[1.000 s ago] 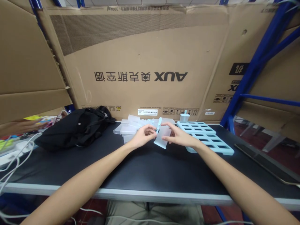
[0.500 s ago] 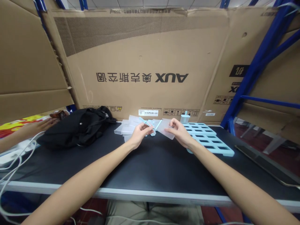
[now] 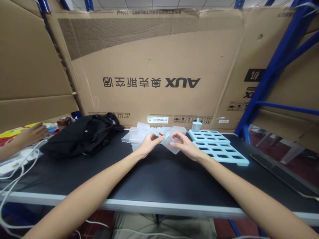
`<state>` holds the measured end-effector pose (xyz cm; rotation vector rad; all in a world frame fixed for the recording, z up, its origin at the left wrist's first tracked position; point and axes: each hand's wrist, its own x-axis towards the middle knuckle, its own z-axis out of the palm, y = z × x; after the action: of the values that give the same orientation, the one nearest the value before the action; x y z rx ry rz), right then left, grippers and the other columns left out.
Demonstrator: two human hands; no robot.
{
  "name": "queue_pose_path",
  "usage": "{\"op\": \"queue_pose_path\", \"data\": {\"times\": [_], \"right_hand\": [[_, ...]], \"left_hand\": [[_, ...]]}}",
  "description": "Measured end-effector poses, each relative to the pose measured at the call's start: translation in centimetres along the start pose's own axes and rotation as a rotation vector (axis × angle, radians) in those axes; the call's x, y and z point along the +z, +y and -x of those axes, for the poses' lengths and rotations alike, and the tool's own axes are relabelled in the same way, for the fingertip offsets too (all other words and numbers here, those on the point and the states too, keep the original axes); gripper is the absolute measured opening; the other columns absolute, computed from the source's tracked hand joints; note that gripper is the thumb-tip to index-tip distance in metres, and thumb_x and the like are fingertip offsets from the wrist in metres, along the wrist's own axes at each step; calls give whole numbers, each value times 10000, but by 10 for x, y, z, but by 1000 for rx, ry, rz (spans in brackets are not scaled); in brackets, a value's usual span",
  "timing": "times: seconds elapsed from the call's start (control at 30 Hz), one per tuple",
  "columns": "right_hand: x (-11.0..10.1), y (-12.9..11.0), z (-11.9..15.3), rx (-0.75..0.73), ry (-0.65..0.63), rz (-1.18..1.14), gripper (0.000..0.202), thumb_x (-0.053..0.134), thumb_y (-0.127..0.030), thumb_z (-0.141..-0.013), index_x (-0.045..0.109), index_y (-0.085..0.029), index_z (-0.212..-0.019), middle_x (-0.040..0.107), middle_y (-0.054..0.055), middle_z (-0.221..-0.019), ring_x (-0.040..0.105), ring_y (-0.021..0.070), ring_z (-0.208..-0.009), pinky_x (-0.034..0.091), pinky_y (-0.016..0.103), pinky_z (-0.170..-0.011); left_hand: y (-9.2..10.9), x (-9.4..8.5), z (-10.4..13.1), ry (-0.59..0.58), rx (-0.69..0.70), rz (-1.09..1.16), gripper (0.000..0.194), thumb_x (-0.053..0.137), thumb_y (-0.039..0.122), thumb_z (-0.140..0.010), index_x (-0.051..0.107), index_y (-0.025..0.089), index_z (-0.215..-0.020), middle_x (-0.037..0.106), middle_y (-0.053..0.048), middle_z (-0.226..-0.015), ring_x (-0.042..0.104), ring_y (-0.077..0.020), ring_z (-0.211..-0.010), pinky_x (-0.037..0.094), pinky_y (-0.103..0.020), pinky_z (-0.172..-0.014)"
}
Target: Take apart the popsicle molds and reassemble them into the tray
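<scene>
1. The frosted plastic mould cup [image 3: 173, 148] is in front of the person, near the back of the dark tabletop [image 3: 159, 181]. It is tilted, and its light-blue edge points to the left hand [image 3: 147, 144].
2. The right hand [image 3: 187, 146] is pinching this cup between the thumb and the fingers, at its side.
3. The left hand has thumb and fingertips pressed together on a small light-blue stick piece [image 3: 158, 133]. The exact shape of this piece is partly hidden by the fingers.
4. What has just changed: the cup has come closer to the left hand, so its blue edge is now just beside the left fingertips. It seems that the two parts are brought together, but I cannot tell if they touch.
5. Behind the hands and to their left lie more frosted plastic pieces [image 3: 133, 136], overlapping each other.
6. To the right is a light-blue slotted rack [image 3: 239, 160]; near its back left corner another mould cup [image 3: 196, 126] stands upright, with a blue stick on top.
7. Farther left there is a black bag [image 3: 79, 136], and beyond it a co-worker's hand [image 3: 36, 132] over a red and yellow package [image 3: 20, 131].
8. A large cardboard panel [image 3: 149, 49] closes the back.
</scene>
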<state>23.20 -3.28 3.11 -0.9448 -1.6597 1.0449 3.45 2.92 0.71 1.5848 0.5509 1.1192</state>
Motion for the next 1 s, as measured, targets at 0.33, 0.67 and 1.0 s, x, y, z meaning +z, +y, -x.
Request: {"op": "queue_pose_path", "data": {"times": [0.33,0.67,1.0], "right_hand": [[11,18,1,65,-14,-79,355,684,-432,-814,393,-255,-916,490,-13,-982,493,176,-992,400,326,-866],[18,22,2,-9,-151,-108,364,667,-427,-849,405,-263,-1042,468,62,-1326,431,197,-1293,323,410,-1097],[14,24,-2,-61,17,4,495,571,-423,-912,331,-328,-1334,511,46,-1198,509,185,-1155,379,423,-1059]], "left_hand": [[-6,-2,0,-79,82,-28,550,784,380,-752,508,218,-1199,572,-61,-1124,560,-201,-1055,435,-365,-946],[-4,-2,4,-231,131,-159,621,739,366,-806,441,266,-1341,541,-91,-1260,507,-250,-1211,400,-437,-1043],[-8,0,1,-46,218,-94,401,757,301,-788,498,232,-1087,573,-49,-1120,590,-182,-1087,495,-310,-879]]}}
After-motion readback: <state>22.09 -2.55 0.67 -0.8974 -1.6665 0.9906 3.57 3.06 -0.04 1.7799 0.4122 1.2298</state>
